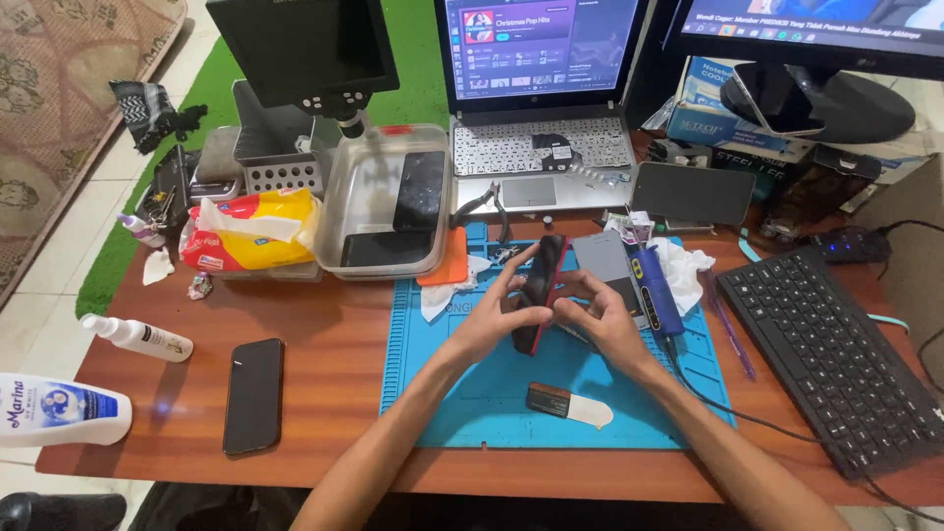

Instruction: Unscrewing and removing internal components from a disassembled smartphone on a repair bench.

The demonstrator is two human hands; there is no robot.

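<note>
Your left hand (497,317) and right hand (602,313) both gripped one slim red-edged phone (540,293) on edge, over the blue rubbery mat (472,393), wooden worktop (324,393), second glossy black phone (253,394) flat, two keyboards.

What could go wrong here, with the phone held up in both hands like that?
1. The red-edged phone is held on edge above the blue mat by the left hand and right hand; a slip could drop it onto the small scraper tool below.
2. The blue powered tool lies beside the right hand, its cable trailing past the forearm; a snag may drag it.
</note>
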